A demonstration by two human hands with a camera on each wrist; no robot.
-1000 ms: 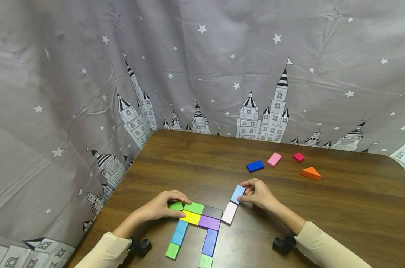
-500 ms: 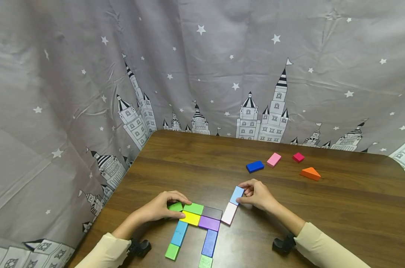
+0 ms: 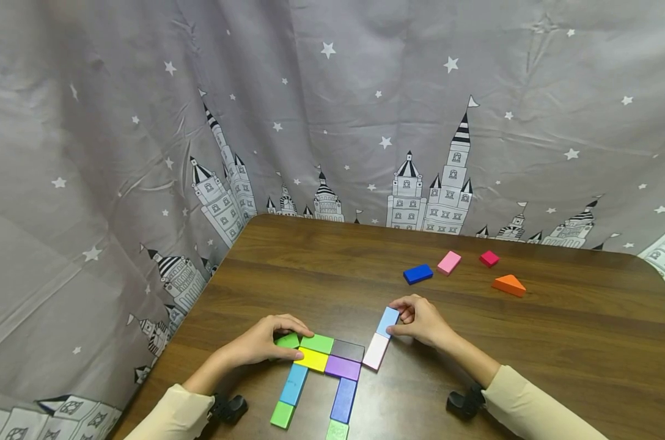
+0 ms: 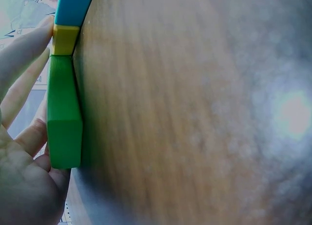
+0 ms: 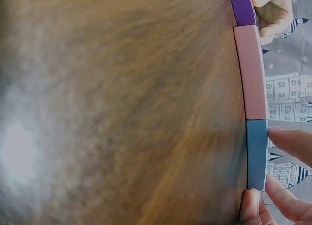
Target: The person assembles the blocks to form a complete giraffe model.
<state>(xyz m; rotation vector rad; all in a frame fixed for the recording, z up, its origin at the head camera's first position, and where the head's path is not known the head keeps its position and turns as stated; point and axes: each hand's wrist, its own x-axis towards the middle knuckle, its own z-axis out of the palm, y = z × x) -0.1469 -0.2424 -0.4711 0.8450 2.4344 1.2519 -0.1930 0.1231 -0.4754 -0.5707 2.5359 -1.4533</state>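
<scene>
My right hand [image 3: 423, 321] pinches a light blue block [image 3: 387, 321] between thumb and fingers. That block lies end to end with a pale pink block [image 3: 376, 351], whose near end meets the corner of the grey [image 3: 348, 350] and purple [image 3: 343, 368] blocks. My left hand [image 3: 263, 339] arches over a green block [image 3: 287, 340] at the left end. Its thumb touches the yellow block [image 3: 313, 359], and a fingertip touches the long green block [image 3: 317, 343]. In the left wrist view, fingers extend behind the green block [image 4: 64, 103]; the far contact is partly hidden.
Two legs run toward me: a sky-blue block [image 3: 294, 384] with a green one [image 3: 282, 414], and a blue block [image 3: 345, 400] with a light green one [image 3: 337, 429]. Dark blue [image 3: 418, 274], pink [image 3: 449, 263], red [image 3: 489, 258] and orange triangular [image 3: 509, 285] blocks lie farther back.
The light blue block has shifted slightly left and toward me under my right hand, lining up more closely with the pale pink block. My left hand stays in place.
</scene>
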